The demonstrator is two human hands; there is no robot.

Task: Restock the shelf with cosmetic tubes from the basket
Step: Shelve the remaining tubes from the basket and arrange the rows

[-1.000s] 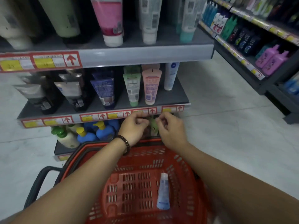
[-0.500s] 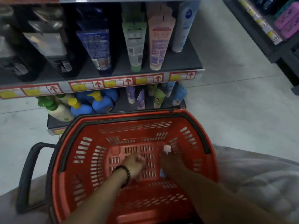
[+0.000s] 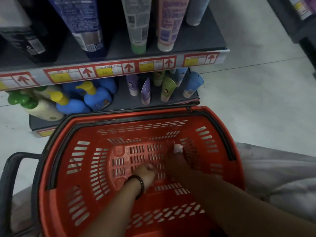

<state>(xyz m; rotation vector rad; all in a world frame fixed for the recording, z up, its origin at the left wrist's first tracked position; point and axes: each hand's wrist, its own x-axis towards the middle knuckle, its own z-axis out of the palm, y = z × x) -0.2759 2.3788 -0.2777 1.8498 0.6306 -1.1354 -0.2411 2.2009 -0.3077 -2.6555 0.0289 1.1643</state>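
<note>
The shelf unit [image 3: 210, 35] fills the upper part of the view, and its lowest board [image 3: 119, 100] carries pump bottles [image 3: 97, 98] on the left and small cosmetic tubes [image 3: 145, 93] on the right, some of them leaning. Just in front of this board stands the red basket [image 3: 213, 151], its far rim almost touching the board.

Both hands are down inside the basket. The right hand [image 3: 177, 163] lies over the 1 tube [image 3: 177, 148] that remains there, near the right wall. Only the pale end of the tube shows beyond the fingers (the hand is dark and blurred, so I cannot tell if the fingers already close around it). The left hand [image 3: 145, 173], with a dark bracelet [image 3: 136, 184] at the wrist, is curled into a loose fist on the basket floor, and nothing is seen in it.

I judge 2 risks. A half-made grip may let the smooth tube slip back. Also, the leaning tubes may topple if the new one is pushed in between them carelessly.
</note>
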